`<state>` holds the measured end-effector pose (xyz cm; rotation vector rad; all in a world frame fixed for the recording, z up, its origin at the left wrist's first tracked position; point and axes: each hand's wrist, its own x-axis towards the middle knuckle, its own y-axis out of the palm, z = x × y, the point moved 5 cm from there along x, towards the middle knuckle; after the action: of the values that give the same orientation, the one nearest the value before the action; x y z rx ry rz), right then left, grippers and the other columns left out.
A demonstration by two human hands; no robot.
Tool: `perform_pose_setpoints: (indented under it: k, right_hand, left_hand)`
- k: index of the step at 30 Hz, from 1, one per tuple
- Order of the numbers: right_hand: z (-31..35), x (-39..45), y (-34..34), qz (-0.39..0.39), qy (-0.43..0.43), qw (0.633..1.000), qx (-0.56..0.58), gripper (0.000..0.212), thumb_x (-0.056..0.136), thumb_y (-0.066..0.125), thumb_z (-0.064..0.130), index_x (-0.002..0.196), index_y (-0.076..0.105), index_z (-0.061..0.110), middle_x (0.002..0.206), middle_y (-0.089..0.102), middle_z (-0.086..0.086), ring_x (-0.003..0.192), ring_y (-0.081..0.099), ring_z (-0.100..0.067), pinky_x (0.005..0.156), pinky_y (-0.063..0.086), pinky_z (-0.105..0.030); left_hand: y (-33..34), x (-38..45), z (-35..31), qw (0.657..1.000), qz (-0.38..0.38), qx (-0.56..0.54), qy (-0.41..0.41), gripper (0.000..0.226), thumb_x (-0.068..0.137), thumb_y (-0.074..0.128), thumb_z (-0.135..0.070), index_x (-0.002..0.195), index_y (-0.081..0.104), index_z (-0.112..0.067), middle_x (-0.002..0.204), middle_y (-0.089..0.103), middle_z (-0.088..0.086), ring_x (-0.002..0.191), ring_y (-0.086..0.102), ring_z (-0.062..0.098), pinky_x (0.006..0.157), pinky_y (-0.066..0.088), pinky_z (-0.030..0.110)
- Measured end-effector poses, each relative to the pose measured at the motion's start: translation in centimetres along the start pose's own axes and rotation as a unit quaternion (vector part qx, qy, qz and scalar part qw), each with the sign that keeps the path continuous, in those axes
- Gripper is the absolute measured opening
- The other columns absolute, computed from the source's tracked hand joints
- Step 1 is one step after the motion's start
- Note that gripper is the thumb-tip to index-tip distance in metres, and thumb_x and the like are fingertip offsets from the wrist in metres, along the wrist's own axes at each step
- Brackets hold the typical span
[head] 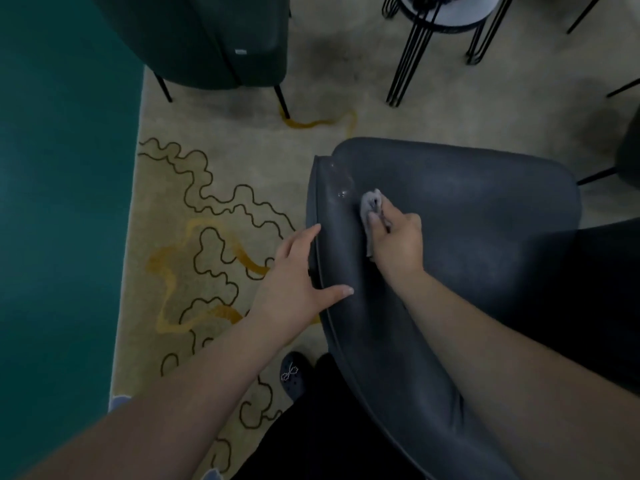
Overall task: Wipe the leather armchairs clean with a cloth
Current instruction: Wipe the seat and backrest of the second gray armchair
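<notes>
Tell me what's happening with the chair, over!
Right hand grips small grey cloth, pressed on dark grey leather armchair. Left hand flat on chair's edge, steadying. Wet droplets just ahead of cloth. Nothing blocking.

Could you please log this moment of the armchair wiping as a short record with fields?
activity: wiping the near armchair with a cloth
right hand: right hand grips the bunched grey cloth and presses it on the leather
left hand: left hand rests on the chair's left edge, fingers straight, thumb on the inner face
surface: small shiny droplets just left of the cloth
second armchair: dark green armchair stands further back on the rug
other: black wire-legged stand at top right
</notes>
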<state>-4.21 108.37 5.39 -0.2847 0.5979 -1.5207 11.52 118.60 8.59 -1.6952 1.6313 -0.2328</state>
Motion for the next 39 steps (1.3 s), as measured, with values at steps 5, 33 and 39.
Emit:
perform_pose_setpoints:
  k: [5, 33, 39]
  right_hand:
    - [3.5, 0.0, 3.3, 0.066, -0.128, 0.990, -0.011, 0.047, 0.091, 0.061, 0.025, 0.125, 0.044, 0.053, 0.094, 0.034, 0.002, 0.080, 0.049, -0.011, 0.086, 0.041, -0.015]
    - [2.8, 8.6, 5.8, 0.086, -0.065, 0.993, 0.045, 0.032, 0.091, 0.060, 0.024, 0.122, 0.063, 0.027, 0.090, 0.040, 0.000, 0.073, 0.046, -0.002, 0.079, 0.040, -0.010]
    - [-1.6, 12.3, 4.6, 0.143, 0.054, 0.987, -0.047, 0.021, 0.095, 0.052, 0.016, 0.106, 0.069, 0.008, 0.100, 0.066, -0.017, 0.105, 0.055, -0.032, 0.092, 0.042, -0.028]
  left_hand:
    - [-0.8, 3.0, -1.0, 1.000, -0.002, -0.023, 0.014, 0.109, 0.060, 0.082, -0.050, 0.147, 0.017, -0.037, 0.151, 0.026, -0.009, 0.119, 0.024, -0.012, 0.097, 0.025, 0.014]
    - [-1.7, 8.5, -3.4, 0.987, 0.042, 0.141, -0.059, 0.123, 0.060, 0.087, -0.032, 0.150, 0.004, -0.026, 0.154, 0.022, -0.005, 0.133, 0.035, 0.014, 0.097, 0.029, 0.020]
    - [-1.6, 8.4, -3.5, 0.987, 0.037, 0.145, -0.060, 0.122, 0.060, 0.087, -0.032, 0.150, 0.004, -0.028, 0.154, 0.020, -0.005, 0.134, 0.037, 0.017, 0.101, 0.035, 0.028]
